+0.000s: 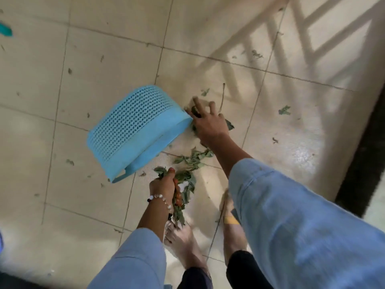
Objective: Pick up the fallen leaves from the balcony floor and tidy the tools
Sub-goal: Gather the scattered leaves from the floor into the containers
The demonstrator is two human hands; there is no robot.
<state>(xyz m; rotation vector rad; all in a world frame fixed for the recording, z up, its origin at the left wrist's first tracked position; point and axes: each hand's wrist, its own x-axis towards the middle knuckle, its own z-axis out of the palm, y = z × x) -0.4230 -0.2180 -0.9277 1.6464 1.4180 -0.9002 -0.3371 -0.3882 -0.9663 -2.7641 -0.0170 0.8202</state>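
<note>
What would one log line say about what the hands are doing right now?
left hand: grips leafy sprigs | right hand: on leaves beside tipped blue basket | floor: scraps remain

Railing shadow [302, 44] crosses floor tiles [104, 65].

head-worn view, looking steeply down — close over tiled floor [104, 59]

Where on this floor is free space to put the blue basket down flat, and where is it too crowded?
Freest: the tiles left of the blue basket, bearing only small leaf crumbs. Crowded: between the basket's rim, the right hand on the leaves and the left hand gripping a leafy bunch. The sunlit tiles by the railing shadow hold few scraps.
</note>
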